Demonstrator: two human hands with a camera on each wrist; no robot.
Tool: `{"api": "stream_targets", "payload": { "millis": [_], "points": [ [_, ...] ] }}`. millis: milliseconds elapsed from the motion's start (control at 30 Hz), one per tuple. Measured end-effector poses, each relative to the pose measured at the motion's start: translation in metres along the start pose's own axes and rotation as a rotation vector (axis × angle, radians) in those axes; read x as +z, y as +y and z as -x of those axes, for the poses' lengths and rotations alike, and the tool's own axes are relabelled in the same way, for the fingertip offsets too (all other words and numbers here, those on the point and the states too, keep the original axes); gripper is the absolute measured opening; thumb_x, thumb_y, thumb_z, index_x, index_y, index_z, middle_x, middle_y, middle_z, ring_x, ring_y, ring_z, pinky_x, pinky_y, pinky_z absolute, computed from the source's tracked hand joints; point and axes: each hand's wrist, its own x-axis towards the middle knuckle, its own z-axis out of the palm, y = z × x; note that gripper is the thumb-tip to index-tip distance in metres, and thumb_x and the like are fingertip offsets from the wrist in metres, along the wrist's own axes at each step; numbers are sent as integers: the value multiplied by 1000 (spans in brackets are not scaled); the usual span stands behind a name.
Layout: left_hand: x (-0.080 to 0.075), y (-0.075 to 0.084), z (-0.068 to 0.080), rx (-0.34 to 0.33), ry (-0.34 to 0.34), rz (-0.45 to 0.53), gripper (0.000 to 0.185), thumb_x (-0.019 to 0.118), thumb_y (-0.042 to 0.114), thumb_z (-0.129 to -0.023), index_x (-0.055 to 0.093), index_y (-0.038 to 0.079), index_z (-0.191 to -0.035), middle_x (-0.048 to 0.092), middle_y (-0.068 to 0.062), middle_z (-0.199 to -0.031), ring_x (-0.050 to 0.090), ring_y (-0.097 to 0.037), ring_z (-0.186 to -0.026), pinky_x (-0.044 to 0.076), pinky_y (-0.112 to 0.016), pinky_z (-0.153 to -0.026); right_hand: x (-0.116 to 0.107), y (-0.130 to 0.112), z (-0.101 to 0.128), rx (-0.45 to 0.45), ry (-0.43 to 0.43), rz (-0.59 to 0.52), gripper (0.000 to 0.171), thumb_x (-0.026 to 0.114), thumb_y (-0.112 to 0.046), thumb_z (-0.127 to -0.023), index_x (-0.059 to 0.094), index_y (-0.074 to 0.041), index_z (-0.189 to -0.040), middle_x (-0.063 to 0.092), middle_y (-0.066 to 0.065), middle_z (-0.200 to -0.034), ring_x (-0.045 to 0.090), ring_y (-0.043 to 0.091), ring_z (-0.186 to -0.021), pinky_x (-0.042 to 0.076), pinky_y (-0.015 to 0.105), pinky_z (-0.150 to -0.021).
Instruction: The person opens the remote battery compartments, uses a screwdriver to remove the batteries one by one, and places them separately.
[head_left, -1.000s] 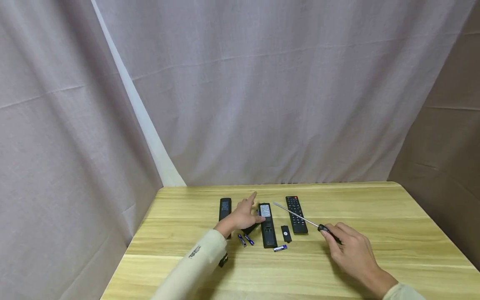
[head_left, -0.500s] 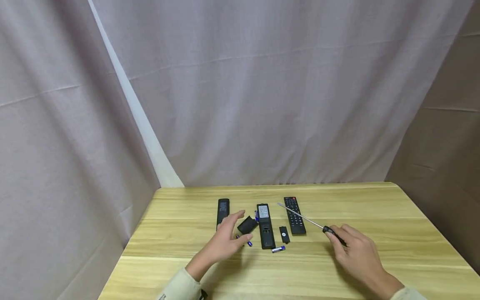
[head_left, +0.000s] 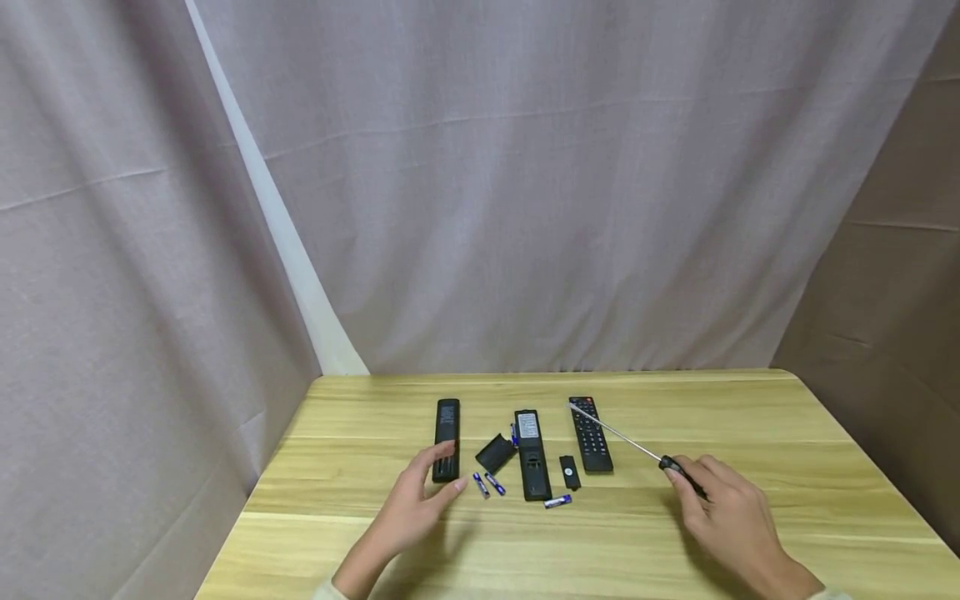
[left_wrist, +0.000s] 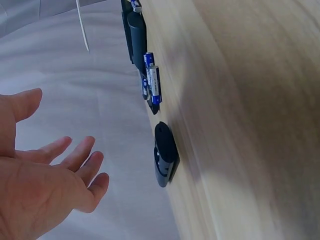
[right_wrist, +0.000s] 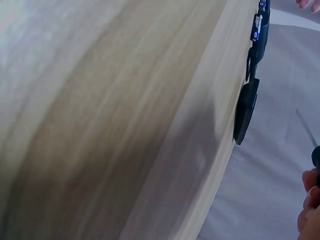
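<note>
Right hand (head_left: 731, 521) fingers curled round screwdriver (head_left: 637, 447); left hand (head_left: 412, 508) fingers relaxed, empty, beside left remote (head_left: 446, 428) on tabletop (head_left: 787, 467).

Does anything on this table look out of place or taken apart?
Yes. The middle remote lies face down with its battery cover off and tilted beside it. Three batteries lie loose on the table. The right hand holds a screwdriver.
</note>
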Motion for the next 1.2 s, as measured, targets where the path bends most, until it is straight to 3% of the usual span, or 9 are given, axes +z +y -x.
{"api": "stream_targets", "payload": {
  "millis": [167, 300, 400, 533, 733, 867, 967, 1200],
  "points": [
    [0, -1, 1, -19, 3, 10, 60, 71, 30, -103, 51, 6, -154, 57, -17, -157, 45, -45, -153, 33, -68, -130, -3, 0, -1, 109, -27, 69, 23, 84, -7, -78, 80, -1, -99, 68, 0, -76, 48, 0, -60, 41, 23, -45],
    [1, -3, 1, -13, 9, 4, 61, 71, 31, -103, 51, 4, -154, 58, -18, -157, 46, -47, -152, 33, -70, -129, -6, 3, 0, 207, -82, 116, 22, 83, -10, -84, 80, -1, -104, 69, 3, -79, 46, 2, -58, 34, 25, -41],
    [1, -4, 0, -19, 7, -2, 62, 71, 31, -103, 50, 4, -155, 57, -18, -157, 45, -48, -152, 33, -71, -128, -7, 8, 0, 310, -173, 135, 22, 78, -14, -92, 79, -1, -110, 68, 5, -81, 45, 4, -58, 32, 24, -43],
    [2, -4, -4, -23, 12, -4, 62, 69, 33, -104, 49, 5, -156, 57, -18, -157, 46, -46, -153, 33, -69, -129, -6, 17, -2, 427, -321, 151, 24, 69, -19, -101, 77, -1, -114, 69, 9, -85, 57, 16, -64, 40, 32, -45],
    [5, -4, -10, -7, 11, -12, 61, 69, 33, -104, 50, 4, -155, 58, -18, -156, 51, -43, -149, 39, -65, -128, 5, 30, -8, 492, -491, 151, 27, 63, -20, -105, 77, 2, -113, 77, 18, -101, 75, 40, -87, 60, 55, -61],
    [6, -4, -12, 2, 6, 1, 60, 69, 30, -105, 50, 3, -155, 59, -19, -155, 52, -42, -149, 40, -64, -128, 12, 36, -15, 540, -603, 144, 24, 62, -22, -105, 78, -6, -97, 77, 13, -89, 70, 30, -74, 54, 46, -54],
    [6, -2, -12, -2, 7, 15, 60, 69, 31, -105, 50, 3, -154, 59, -20, -155, 52, -43, -148, 40, -64, -128, 17, 36, -21, 551, -676, 144, 30, 63, -24, -104, 72, -13, -78, 69, 6, -72, 54, 20, -62, 39, 34, -48],
    [6, 1, -12, -4, -4, 11, 60, 68, 32, -105, 50, 1, -154, 58, -21, -154, 53, -43, -147, 42, -64, -126, 27, 32, -25, 491, -721, 174, 35, 69, -21, -98, 67, -16, -64, 65, 2, -66, 52, 19, -62, 45, 37, -48]
  ]
}}
